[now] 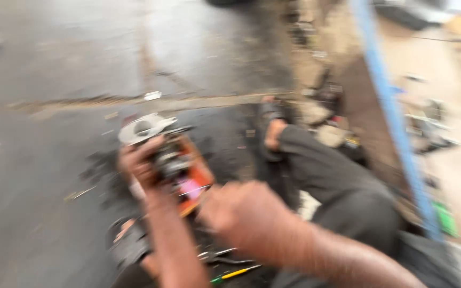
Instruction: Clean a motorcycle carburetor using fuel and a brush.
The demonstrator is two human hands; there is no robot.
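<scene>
Orange-cased power tool point(188, 173), dark motor parts showing at its top, held above grimy pavement point(54, 80) in the left hand point(140, 162), fingers wrapped around its upper body. Right hand point(241, 213) blurred in motion just beside the tool's lower right corner; whether open, closed or touching the casing, impossible to tell. Pale metal guard-like part point(144, 128) visible right behind the tool's top edge, attached or merely lying on the ground not clear. Seated on the ground, dark trouser leg point(326, 176) stretched out to the right, foot in a dark sandal point(270, 133) at its far end. Second sandalled foot point(129, 242) tucked in at lower left, beneath the left forearm. Yellow-and-green-handled screwdriver point(233, 274) lying on the ground below the right hand, with pliers-like metal tool point(222, 256) just above it. Blue pole point(396, 128) slanting down the right side, past scattered debris along a dirt edge. Small green object point(446, 218) near the pole's lower end. Whole scene heavily smeared by camera movement.
</scene>
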